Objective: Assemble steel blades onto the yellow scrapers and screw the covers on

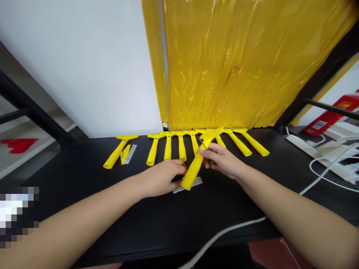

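My right hand is closed around a yellow scraper handle, held tilted above the black table with its wide head up. A thin metal rod, which looks like a hex key, sticks out by the right fingertips. Lower down, my left hand curls its thumb and fingers onto a metal scraper blade at the table; the held handle partly hides the blade and those fingertips. Behind both hands stands a row of several more yellow scraper handles, lying heads away from me.
At the left, another scraper handle lies beside a blade with a yellow holder. A white cable crosses the front right of the black table. White power strips and a red package sit at the right.
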Demonstrator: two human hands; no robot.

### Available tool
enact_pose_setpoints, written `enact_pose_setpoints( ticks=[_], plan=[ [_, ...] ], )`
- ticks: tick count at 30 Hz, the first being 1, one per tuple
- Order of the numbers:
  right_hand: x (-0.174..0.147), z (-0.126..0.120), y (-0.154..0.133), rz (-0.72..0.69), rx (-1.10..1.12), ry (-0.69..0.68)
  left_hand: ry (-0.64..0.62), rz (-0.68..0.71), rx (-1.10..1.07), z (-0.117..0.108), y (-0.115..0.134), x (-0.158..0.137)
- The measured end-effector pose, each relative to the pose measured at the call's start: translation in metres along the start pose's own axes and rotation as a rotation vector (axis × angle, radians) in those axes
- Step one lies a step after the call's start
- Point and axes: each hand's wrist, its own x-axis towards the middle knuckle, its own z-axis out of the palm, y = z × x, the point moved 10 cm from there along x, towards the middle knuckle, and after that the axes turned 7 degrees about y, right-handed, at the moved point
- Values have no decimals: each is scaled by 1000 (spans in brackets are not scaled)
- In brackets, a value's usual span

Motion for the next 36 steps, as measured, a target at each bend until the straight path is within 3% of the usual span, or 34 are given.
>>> enact_pose_setpoints(
  ticks=[4,6,12,19,21,25,28,32,36],
  plan=[
    [-4,5,-12,-62,79,-14,90,-112,-34,-23,-10,-7],
    [-7,6,-18,-94,114,-11,101,-167,-217,-29,-14,-12],
    [-13,20,-15,-70,61,-95,-164,-216,-985,-1,0,-30],
    [-20,36,-21,-168,3,-188,-253,-236,-1251,17,25,-39],
    [-22,39,-24,-218,-53,-213,-216,-267,-1265,20,24,-36],
    [-30,44,-24,-271,-225,-317,-5,-460,-1152,19,-10,-34],
    [-36,43,-24,-319,-490,-384,1,-496,-1072,17,-27,-39],
    [-36,33,-25,-387,-924,-375,60,-565,-833,6,-58,-57],
    [-29,24,-21,-396,-1105,-319,122,-558,-673,-10,-74,-70]
  ],
)
